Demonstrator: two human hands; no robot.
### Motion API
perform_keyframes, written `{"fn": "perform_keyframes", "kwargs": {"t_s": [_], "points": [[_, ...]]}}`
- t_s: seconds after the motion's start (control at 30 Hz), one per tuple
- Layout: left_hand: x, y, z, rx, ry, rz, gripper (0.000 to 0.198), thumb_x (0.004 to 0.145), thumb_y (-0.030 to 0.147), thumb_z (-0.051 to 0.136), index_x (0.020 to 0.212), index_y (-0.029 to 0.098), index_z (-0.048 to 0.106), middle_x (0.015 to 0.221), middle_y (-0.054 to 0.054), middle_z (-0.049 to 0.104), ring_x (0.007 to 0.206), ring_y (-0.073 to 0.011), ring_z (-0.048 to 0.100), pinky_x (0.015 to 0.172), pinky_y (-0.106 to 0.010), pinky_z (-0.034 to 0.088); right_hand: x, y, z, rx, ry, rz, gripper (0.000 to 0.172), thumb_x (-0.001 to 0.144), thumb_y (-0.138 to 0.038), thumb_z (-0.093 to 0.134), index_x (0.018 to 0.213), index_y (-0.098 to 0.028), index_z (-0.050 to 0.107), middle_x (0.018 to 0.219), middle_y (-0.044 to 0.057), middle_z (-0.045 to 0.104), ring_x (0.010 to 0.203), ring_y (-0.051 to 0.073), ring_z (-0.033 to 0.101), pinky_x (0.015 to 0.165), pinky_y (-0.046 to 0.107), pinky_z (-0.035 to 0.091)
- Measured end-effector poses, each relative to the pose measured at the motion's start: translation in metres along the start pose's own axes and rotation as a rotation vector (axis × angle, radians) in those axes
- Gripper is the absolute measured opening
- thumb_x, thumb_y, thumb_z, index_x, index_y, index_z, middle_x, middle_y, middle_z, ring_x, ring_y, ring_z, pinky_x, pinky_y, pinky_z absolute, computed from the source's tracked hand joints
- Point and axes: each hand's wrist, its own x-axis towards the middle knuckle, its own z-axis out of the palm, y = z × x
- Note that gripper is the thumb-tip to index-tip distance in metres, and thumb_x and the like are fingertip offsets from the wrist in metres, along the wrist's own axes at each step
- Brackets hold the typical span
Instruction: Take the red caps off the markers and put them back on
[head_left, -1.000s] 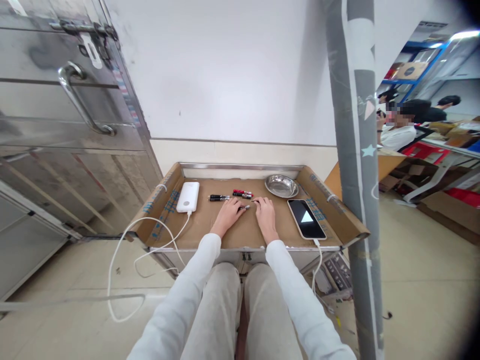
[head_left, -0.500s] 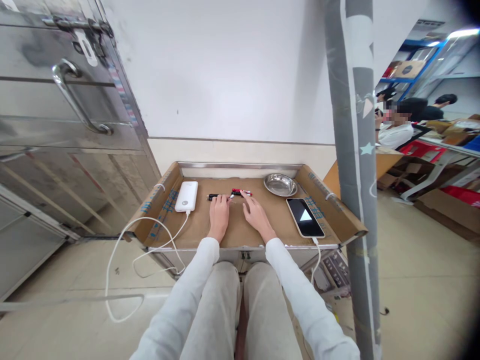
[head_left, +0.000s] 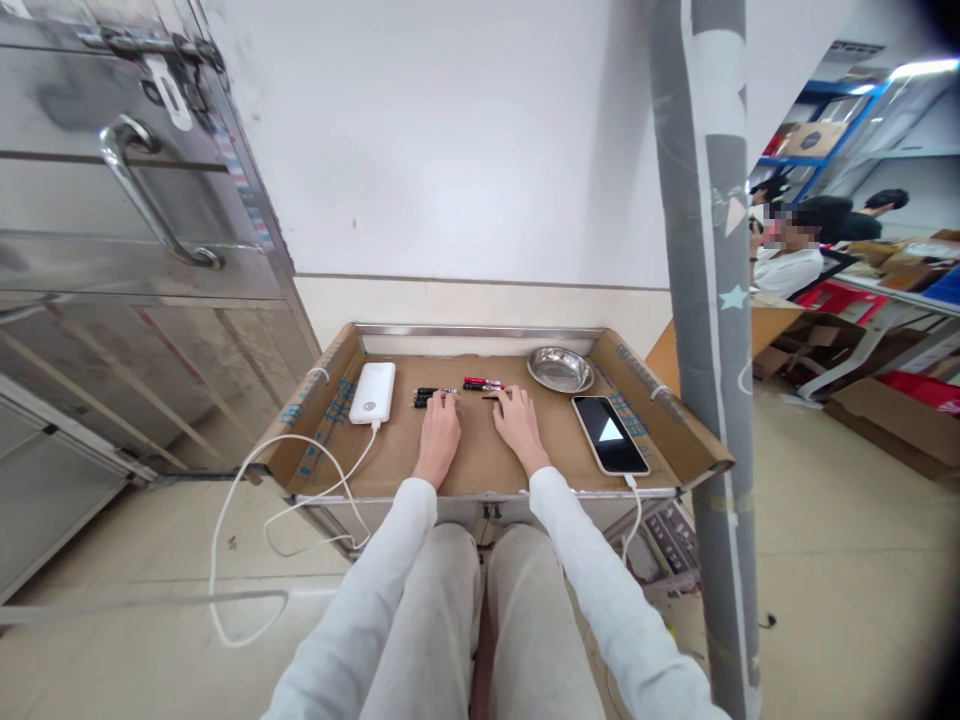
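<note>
Several slim black pens (head_left: 423, 398) lie side by side on the brown cardboard (head_left: 472, 460) covering the tabletop. My left hand (head_left: 439, 435) rests over their right ends with its fingers bent down onto them. To the right lies a red pen (head_left: 484, 382), with a black pen (head_left: 474, 387) just in front of it. My right hand (head_left: 517, 425) is close to this pair, palm down and fingers curled. A thin dark pen tip (head_left: 489, 398) pokes out leftward from its fingertips; the remainder is hidden under the fingers.
A white power bank (head_left: 373, 392) with a white cable (head_left: 225, 540) sits at left. At right are a round steel dish (head_left: 560, 370) and a phone (head_left: 611, 436) on a cable. Cardboard flaps edge both sides; a wrapped grey post (head_left: 712, 400) stands right. People sit far right.
My right hand has drawn back to the right of the pens, its fingers now curled with a dark tip showing. My left hand has shifted slightly, uncovering more of the black pens.
</note>
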Motion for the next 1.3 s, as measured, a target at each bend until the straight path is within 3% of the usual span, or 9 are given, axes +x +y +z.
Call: {"fn": "perform_keyframes", "kwargs": {"t_s": [0.1,0.3,0.53,0.8,1.17,1.3], "points": [[-0.003,-0.001,0.002,-0.040,-0.066,0.105,0.029,0.083,0.004,0.037,0.102,0.014,0.057,0.102,-0.013,0.054,0.099,-0.0239,0.052,0.092,-0.040,0.043,-0.003,0.001,0.000,0.009,-0.003,0.001,0.019,0.088,-0.019,0.044,0.099,-0.019,0.059,0.097,0.009,0.056,0.093,0.023,0.048,0.082,0.034,0.037],[0.005,-0.009,0.015,-0.195,-0.098,0.068,0.019,0.090,0.016,0.041,0.093,0.014,0.059,0.095,-0.010,0.057,0.093,-0.0201,0.055,0.088,-0.038,0.047,-0.010,0.002,-0.003,0.036,-0.021,0.004,0.017,0.091,-0.024,0.043,0.093,-0.019,0.059,0.094,0.008,0.057,0.091,0.021,0.049,0.080,0.032,0.037],[0.021,0.003,0.020,-0.220,-0.202,0.160,0.017,0.089,0.017,0.046,0.099,0.016,0.060,0.099,-0.008,0.059,0.097,-0.0199,0.056,0.090,-0.037,0.046,-0.008,0.001,-0.005,0.095,-0.039,-0.042,0.020,0.093,-0.023,0.041,0.095,-0.019,0.060,0.093,0.007,0.059,0.090,0.020,0.052,0.081,0.031,0.036],[0.028,-0.001,0.034,-0.333,-0.184,0.145,0.019,0.086,0.010,0.045,0.098,0.017,0.059,0.101,-0.008,0.061,0.096,-0.0187,0.058,0.088,-0.037,0.047,-0.007,0.005,-0.002,0.122,-0.022,-0.015,0.021,0.093,-0.021,0.040,0.091,-0.019,0.061,0.089,0.007,0.061,0.087,0.020,0.052,0.079,0.031,0.037],[0.031,0.001,0.028,-0.549,-0.225,0.135,0.016,0.083,0.007,0.048,0.090,0.018,0.059,0.091,-0.004,0.066,0.084,-0.0147,0.063,0.082,-0.033,0.050,-0.005,0.005,0.000,0.235,-0.004,-0.049,0.019,0.090,-0.016,0.042,0.092,-0.019,0.061,0.091,0.007,0.063,0.088,0.021,0.053,0.083,0.033,0.041],[0.030,0.002,0.026,-0.620,-0.198,0.136,0.019,0.083,0.007,0.047,0.097,0.017,0.055,0.094,-0.004,0.064,0.088,-0.0146,0.062,0.084,-0.033,0.051,-0.005,0.000,-0.004,0.301,-0.014,-0.092,0.018,0.089,-0.016,0.045,0.100,-0.019,0.059,0.097,0.006,0.064,0.092,0.020,0.054,0.084,0.032,0.043]]}}
